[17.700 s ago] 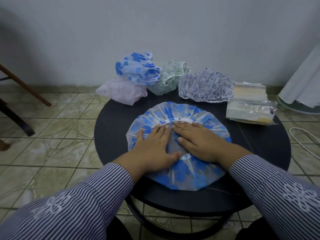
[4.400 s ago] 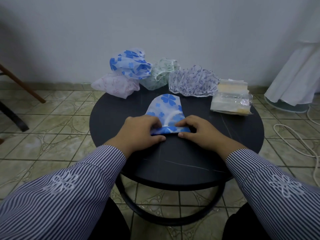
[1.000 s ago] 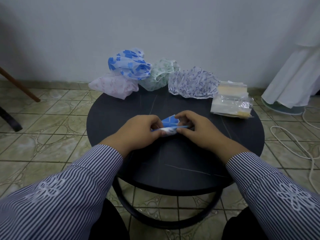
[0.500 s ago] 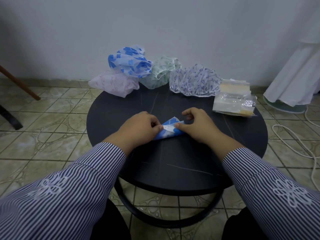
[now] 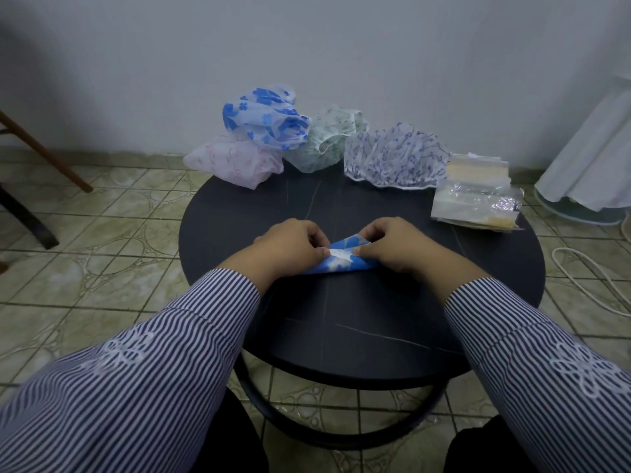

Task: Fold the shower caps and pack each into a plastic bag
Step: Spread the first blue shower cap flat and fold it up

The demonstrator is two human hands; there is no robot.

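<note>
Where your two hands meet at the middle of the table [image 5: 341, 329], they pinch a small folded cap [image 5: 341, 259], blue with white flowers. Your left hand [image 5: 290, 245] has its fingers curled down over the cap's left end, and your right hand [image 5: 396, 245] curls over its right end, thumb and fingers closed on the fold. The cap lies flat on the dark round top between them, a corner of it sticking up toward the far side.

Along the far edge sit four loose caps: a pink cap [image 5: 234, 162] at the left, a blue-flowered cap [image 5: 264, 117] piled on it, a green cap [image 5: 329, 143] just beside that, and a purple-patterned cap [image 5: 392, 155] next along. At the far right lies a stack of clear bags [image 5: 474, 199], well apart from your hands. Your striped sleeves [image 5: 153, 387] fill the near part of the view. The floor [image 5: 85, 268] is tiled, a white cable [image 5: 587, 278] lies on it at the right.
</note>
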